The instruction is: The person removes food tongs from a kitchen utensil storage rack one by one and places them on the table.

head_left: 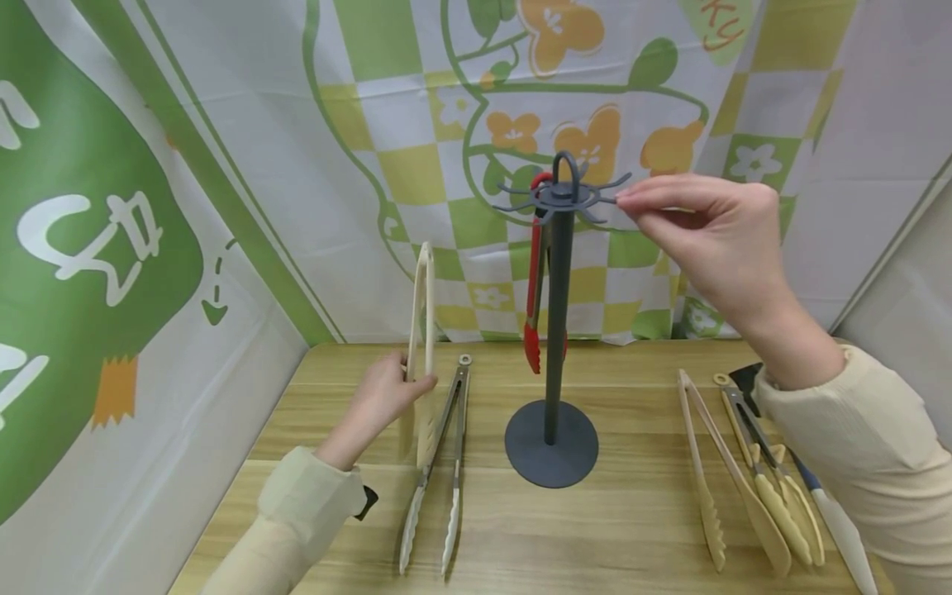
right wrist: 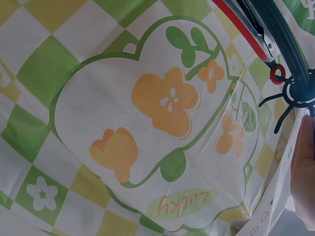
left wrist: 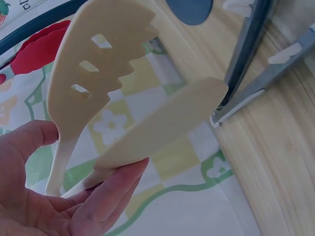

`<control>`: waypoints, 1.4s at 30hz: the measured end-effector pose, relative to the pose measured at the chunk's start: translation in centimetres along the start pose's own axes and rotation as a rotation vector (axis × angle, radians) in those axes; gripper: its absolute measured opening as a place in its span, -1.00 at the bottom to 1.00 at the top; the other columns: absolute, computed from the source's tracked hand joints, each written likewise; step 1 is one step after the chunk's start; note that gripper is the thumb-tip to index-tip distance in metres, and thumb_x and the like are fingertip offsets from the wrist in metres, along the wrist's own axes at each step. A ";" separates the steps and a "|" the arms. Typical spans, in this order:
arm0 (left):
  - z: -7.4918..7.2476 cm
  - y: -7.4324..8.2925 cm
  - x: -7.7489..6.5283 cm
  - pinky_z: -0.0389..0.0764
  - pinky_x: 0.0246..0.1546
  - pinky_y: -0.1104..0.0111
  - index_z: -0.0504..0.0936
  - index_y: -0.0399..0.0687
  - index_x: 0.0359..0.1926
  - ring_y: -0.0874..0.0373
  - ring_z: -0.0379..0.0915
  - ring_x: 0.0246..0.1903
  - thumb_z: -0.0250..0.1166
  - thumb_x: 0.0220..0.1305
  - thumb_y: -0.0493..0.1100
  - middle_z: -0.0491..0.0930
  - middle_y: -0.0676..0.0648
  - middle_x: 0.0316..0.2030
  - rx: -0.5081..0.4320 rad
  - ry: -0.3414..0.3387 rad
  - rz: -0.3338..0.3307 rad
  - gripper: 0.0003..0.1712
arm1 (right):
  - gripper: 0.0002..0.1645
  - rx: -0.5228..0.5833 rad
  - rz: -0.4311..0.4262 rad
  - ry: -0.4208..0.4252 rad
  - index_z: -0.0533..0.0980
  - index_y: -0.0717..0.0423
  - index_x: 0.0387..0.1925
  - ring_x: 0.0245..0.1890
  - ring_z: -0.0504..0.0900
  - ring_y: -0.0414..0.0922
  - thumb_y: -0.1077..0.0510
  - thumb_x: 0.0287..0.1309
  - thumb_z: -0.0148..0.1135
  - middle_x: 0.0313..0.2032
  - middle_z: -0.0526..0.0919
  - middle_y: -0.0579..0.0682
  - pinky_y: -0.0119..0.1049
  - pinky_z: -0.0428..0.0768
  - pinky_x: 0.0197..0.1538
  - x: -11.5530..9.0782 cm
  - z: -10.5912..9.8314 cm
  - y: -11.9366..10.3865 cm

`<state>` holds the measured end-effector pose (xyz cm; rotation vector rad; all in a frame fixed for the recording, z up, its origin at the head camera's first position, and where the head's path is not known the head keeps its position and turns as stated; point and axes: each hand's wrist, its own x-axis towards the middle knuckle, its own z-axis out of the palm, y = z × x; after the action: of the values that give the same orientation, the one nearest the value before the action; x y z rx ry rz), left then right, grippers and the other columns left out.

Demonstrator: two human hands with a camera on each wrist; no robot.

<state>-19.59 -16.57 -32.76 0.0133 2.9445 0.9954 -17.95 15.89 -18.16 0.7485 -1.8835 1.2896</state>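
My left hand (head_left: 387,392) grips a pair of cream tongs (head_left: 426,306) that stand upright, hinge end on top. In the left wrist view one tong head (left wrist: 101,54) is slotted with a jagged edge, and the other (left wrist: 162,123) is smooth and flat. At the top of a dark grey stand (head_left: 558,330), my right hand (head_left: 725,235) pinches the tip of one of the hooks between thumb and fingertips. Red-handled tongs (head_left: 533,281) hang from another hook at the back left of the stand. Beside my left hand lie metal tongs with white tips (head_left: 454,446).
On the right of the wooden table (head_left: 640,529) lie beige tongs (head_left: 695,463), metal tongs with yellow heads (head_left: 781,496) and a white-ended utensil with a blue band (head_left: 840,516). A patterned cloth (head_left: 476,207) hangs behind the stand.
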 end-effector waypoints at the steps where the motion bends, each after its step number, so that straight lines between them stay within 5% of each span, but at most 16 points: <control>1: 0.0 -0.1 0.0 0.35 -0.70 0.42 0.41 -0.36 -0.11 0.15 0.28 -0.62 0.25 0.12 -0.06 0.43 -0.09 -0.55 0.005 0.002 0.002 -0.53 | -0.88 -0.003 0.000 -0.001 0.62 0.41 -0.44 -0.28 0.64 -0.28 0.53 -0.09 0.23 -0.33 0.70 -0.03 -0.52 0.59 -0.21 0.0 0.0 0.0; 26: 0.7 -3.6 -1.1 0.39 -0.71 0.41 0.41 -0.31 -0.33 0.14 0.30 -0.65 0.26 0.08 -0.08 0.40 -0.08 -0.61 0.090 -0.052 -0.061 -0.65 | -0.88 -0.025 -0.004 -0.005 0.63 0.38 -0.43 -0.28 0.64 -0.30 0.51 -0.09 0.25 -0.32 0.70 -0.01 -0.53 0.59 -0.22 0.0 0.0 0.0; 42: 1.3 -5.3 -0.5 0.49 -0.69 0.38 0.42 -0.31 -0.32 0.11 0.36 -0.64 0.24 0.10 -0.07 0.41 -0.10 -0.58 0.125 -0.107 -0.120 -0.65 | -0.89 -0.037 -0.011 -0.003 0.63 0.37 -0.44 -0.28 0.64 -0.30 0.50 -0.09 0.26 -0.32 0.70 0.00 -0.53 0.59 -0.22 0.0 0.0 0.0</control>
<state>-19.00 -19.99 -37.02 -0.1021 2.8660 0.7691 -17.97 15.92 -18.14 0.7411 -1.8981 1.2436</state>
